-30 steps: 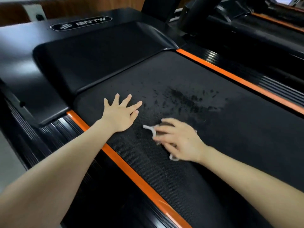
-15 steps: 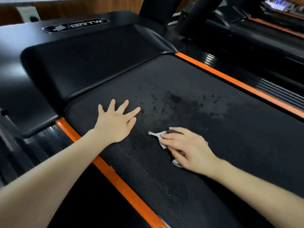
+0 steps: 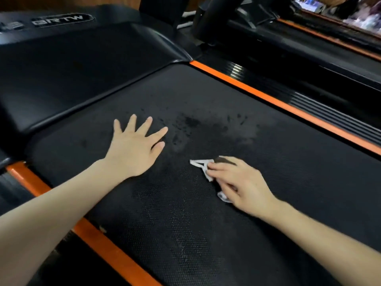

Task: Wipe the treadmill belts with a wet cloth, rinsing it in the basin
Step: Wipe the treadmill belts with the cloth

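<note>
The black textured treadmill belt fills the middle of the head view. My left hand lies flat on it with fingers spread, holding nothing. To its right, my right hand covers a small dark cloth with white edging and holds it down on the belt, fingers bent over it. Only the cloth's left corner and a bit by my little finger show. Dark wet splotches mark the belt just beyond both hands.
Orange strips run along the belt's left side and right side, with ribbed black side rails outside them. The black motor cover rises at the belt's far end. A second treadmill stands to the right. No basin is in view.
My right hand and the cloth have slid a little to the right and nearer to me on the belt. My left hand stays flat in the same spot. The view has shifted slightly.
</note>
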